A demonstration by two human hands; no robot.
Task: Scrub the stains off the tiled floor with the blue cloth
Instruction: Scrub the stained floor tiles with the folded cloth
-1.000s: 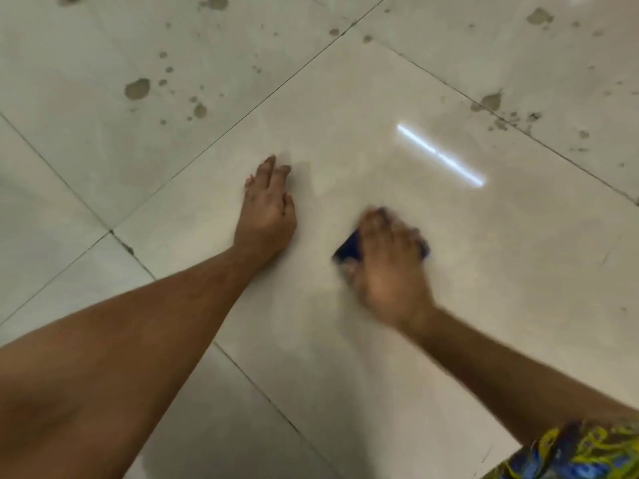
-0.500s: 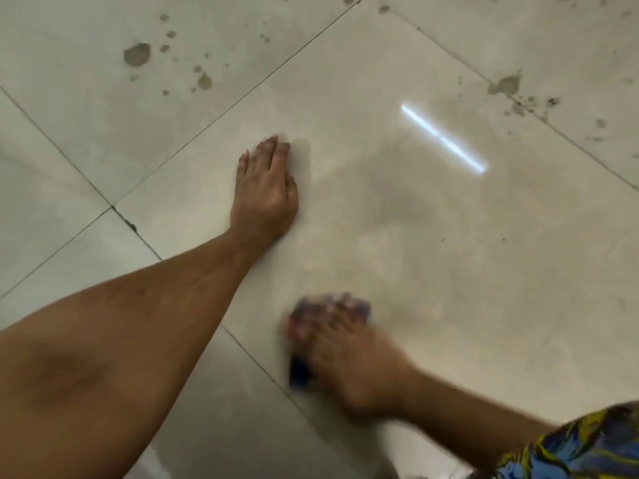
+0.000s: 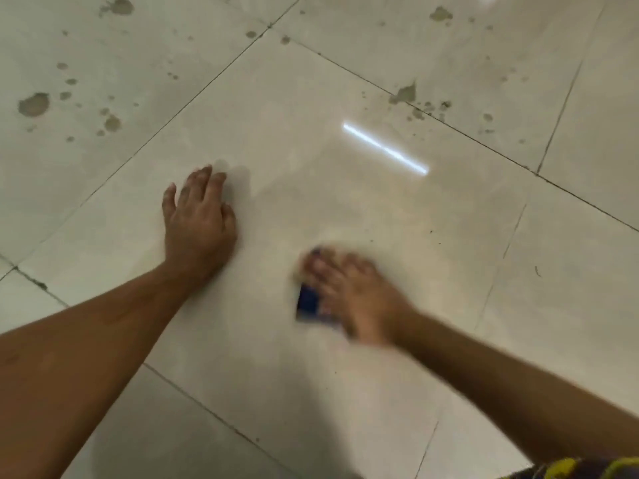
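My right hand [image 3: 356, 292] presses a dark blue cloth [image 3: 308, 301] flat onto the middle cream floor tile [image 3: 311, 188]; the hand is blurred by motion and covers most of the cloth. My left hand [image 3: 198, 219] rests palm down on the same tile, to the left of the cloth, fingers together and holding nothing. Brown stains [image 3: 34, 104] spot the tile at the far left. More stains [image 3: 404, 94] sit along the grout line at the upper right.
Dark grout lines [image 3: 193, 98] cross the floor between large glossy tiles. A bright strip of reflected light [image 3: 383, 148] lies on the middle tile. The edge of a yellow and blue patterned garment [image 3: 581, 470] shows at the bottom right.
My right hand with the cloth swept toward me and left, then back up and right across the middle tile. The left hand stayed planted; the view shifted slightly.
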